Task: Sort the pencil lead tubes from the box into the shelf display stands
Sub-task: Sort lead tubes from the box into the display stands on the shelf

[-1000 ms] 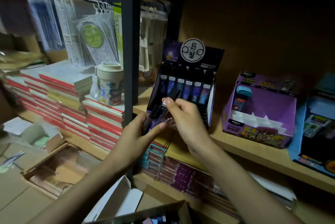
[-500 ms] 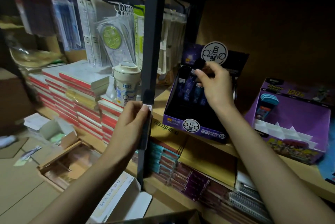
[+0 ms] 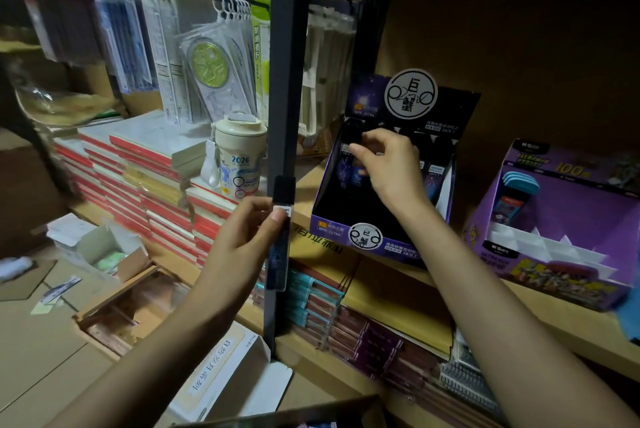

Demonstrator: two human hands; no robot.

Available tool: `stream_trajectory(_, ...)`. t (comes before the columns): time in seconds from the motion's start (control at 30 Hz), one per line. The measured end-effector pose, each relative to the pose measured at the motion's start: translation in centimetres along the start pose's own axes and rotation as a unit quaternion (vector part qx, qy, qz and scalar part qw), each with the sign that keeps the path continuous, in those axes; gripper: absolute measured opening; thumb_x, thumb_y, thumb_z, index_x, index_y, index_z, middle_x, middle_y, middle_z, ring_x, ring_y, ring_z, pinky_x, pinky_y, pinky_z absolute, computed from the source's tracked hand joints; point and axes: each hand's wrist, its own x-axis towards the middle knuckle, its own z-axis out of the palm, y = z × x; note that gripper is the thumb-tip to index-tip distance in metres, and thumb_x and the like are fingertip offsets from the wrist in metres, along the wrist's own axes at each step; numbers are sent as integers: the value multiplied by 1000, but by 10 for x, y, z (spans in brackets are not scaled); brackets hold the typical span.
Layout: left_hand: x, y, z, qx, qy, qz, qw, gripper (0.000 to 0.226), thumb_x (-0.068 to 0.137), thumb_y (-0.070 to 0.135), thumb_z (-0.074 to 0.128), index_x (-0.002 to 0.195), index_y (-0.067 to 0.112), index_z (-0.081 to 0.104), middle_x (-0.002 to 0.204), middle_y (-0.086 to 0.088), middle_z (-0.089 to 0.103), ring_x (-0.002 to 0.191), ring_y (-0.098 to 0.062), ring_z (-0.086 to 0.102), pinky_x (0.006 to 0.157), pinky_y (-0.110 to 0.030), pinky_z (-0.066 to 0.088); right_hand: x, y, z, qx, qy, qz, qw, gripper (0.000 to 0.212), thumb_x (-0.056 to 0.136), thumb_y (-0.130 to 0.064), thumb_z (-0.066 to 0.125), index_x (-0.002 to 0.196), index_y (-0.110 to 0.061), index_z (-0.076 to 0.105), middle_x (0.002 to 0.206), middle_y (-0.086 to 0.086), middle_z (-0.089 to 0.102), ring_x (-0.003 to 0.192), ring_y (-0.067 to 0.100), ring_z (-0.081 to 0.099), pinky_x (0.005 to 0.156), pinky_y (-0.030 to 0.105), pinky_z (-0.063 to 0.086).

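Note:
A dark purple display stand [image 3: 341,232] with a round white logo stands on the wooden shelf; several lead tubes [image 3: 435,175] stand upright in its back row. My right hand [image 3: 391,164] reaches into the stand and pinches a dark lead tube [image 3: 354,136] at the left end of that row. My left hand [image 3: 242,240] holds another dark lead tube [image 3: 281,237] upright in front of the black shelf post, thumb on its white label. The edge of the cardboard box [image 3: 311,410] shows at the bottom.
A black shelf post [image 3: 285,81] rises between my hands. A purple display box [image 3: 561,230] stands to the right. Stacked red notebooks [image 3: 138,178] and a cream cup [image 3: 239,157] sit left. Notebooks fill the lower shelf; open cartons lie on the floor.
My right hand carried one tube from my left hand up into the display stand and has sunk lower in its back row. My left hand keeps its tube beside the post.

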Motion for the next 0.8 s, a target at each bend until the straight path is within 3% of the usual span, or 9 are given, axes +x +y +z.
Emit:
stream_trajectory(0.2,-2,2,2,-8,-26,-7,1000,33,83,34,50,108,16,59,102,6,70,99,-9,65,84,-34,53,3,11,8,-34,24,40,998,19,87,-23,65,92,-5,68,84,12,68,82,24,66,75,44,57)
stream_trajectory(0.37,1,4,4,-19,-24,-4,1000,29,83,33,51,106,19,60,100,9,71,96,-5,66,77,-25,54,-1,6,-1,-95,-36,52,994,19,89,-25,63,87,-6,68,80,11,69,75,22,67,76,40,57)
stream_trajectory(0.43,3,6,7,-24,-21,6,999,29,82,33,51,105,18,60,98,10,71,94,-3,66,74,-21,55,-6,-5,-11,-135,-50,19,989,18,90,-26,61,85,-10,69,80,9,69,74,20,67,73,34,56)
stream_trajectory(0.5,7,9,12,-37,-18,21,999,27,81,32,51,102,18,61,91,14,71,86,1,66,69,-14,54,-15,-22,-18,-83,-94,-9,992,21,93,-29,56,86,-13,68,78,4,68,71,15,67,65,29,54)
stream_trajectory(0.57,10,12,20,-51,-12,34,998,25,79,31,52,99,19,61,86,13,72,81,1,66,67,-14,54,-32,-43,-21,34,-201,11,979,23,94,-31,53,88,-13,67,78,1,68,71,12,67,59,24,53)
stream_trajectory(0.63,13,13,27,-41,-12,47,998,22,81,30,52,99,20,61,87,6,72,83,-3,67,68,-16,54,-45,-52,-22,75,-254,-2,964,19,93,-27,55,90,-13,66,85,5,68,80,18,67,63,26,54)
stream_trajectory(0.73,20,12,32,-18,-23,73,997,17,89,20,53,104,19,61,93,2,71,87,-1,67,69,-14,52,-51,-52,-27,69,-237,-37,968,10,90,-18,61,91,-10,66,87,9,67,82,20,64,68,28,53)
stream_trajectory(0.8,28,9,29,74,-13,118,990,17,90,18,56,106,24,60,102,4,66,91,5,62,73,-12,50,-43,-49,-34,109,-209,-7,972,4,88,-11,61,86,-11,65,80,5,64,75,14,61,61,23,51)
